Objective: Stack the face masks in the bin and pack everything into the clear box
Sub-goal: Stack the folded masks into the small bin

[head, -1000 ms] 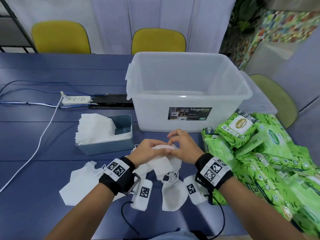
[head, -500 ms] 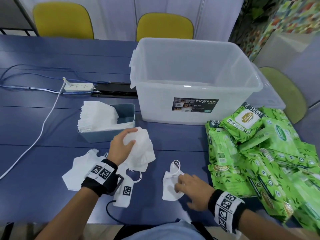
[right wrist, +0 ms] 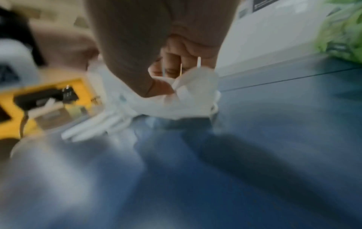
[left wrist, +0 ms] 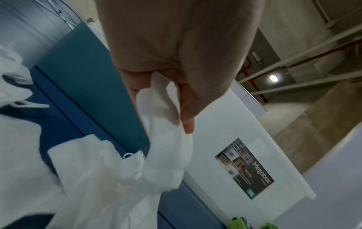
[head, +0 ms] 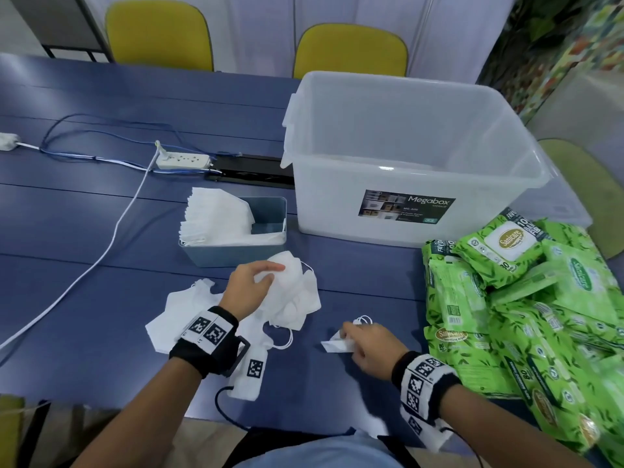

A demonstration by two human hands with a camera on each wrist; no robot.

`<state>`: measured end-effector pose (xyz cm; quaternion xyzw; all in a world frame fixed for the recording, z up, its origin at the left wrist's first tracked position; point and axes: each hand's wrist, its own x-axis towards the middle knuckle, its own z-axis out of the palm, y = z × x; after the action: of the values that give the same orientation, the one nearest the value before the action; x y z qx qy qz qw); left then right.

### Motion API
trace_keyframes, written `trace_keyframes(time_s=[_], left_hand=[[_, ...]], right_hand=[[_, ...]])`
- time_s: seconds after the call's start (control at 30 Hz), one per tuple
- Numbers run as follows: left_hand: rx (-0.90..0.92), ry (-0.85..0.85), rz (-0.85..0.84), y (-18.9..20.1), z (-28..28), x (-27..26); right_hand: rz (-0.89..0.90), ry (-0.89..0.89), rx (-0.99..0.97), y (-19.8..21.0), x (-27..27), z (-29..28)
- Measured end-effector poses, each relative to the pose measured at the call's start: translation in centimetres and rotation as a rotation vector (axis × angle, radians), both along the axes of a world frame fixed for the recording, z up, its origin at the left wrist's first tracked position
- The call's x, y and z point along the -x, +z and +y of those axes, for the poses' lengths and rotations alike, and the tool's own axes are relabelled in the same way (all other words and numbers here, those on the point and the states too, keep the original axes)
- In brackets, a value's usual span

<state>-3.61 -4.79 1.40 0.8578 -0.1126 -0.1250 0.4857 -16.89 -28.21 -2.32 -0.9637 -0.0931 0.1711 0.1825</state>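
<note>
My left hand (head: 251,285) grips a bunch of white face masks (head: 292,293) just in front of the blue-grey bin (head: 236,253); the left wrist view shows the masks (left wrist: 168,148) hanging from my curled fingers (left wrist: 188,122). The bin holds a leaning stack of masks (head: 216,216). My right hand (head: 366,346) pinches a single folded mask (head: 336,344) low over the table; the right wrist view shows that mask (right wrist: 188,96) blurred under the thumb. More masks (head: 172,319) lie loose at the left. The clear box (head: 405,157) stands behind, empty.
Green wet-wipe packs (head: 526,298) are piled at the right. A power strip (head: 184,160) with white and blue cables and a black bar lie behind the bin. Yellow chairs (head: 351,52) stand beyond the blue table (head: 84,298).
The hands parted: my left hand carried the bunch of masks up toward the bin, while my right hand dropped to the table and took hold of a single mask, lifting and folding it.
</note>
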Motion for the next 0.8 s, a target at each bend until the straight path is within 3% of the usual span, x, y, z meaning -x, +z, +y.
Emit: trace_keyframes(time_s=[0.1,0.3,0.4,0.63,0.8], left_hand=[[-0.017,-0.112,0.038,0.2,-0.4,0.6],[0.017,-0.290,0.129,1.4,-0.9,1.9],[0.062,-0.298,0.169,1.8,-0.7,2.3],[0.020,-0.295,0.089,1.0,0.0,3.6],[-0.109,-0.281,0.088,-0.8,2.1,4.0]], right_hand=[[-0.012,-0.140,-0.207,2.1,-1.6,1.2],[-0.035,-0.087,-0.377,5.1,-4.9,3.8],[-0.001,-0.064,-0.379,5.7,-5.9,4.7],[0.028,0.137,-0.285,5.6,-6.1,6.9],[0.068,0.159,-0.236,4.5,-5.9,8.4]])
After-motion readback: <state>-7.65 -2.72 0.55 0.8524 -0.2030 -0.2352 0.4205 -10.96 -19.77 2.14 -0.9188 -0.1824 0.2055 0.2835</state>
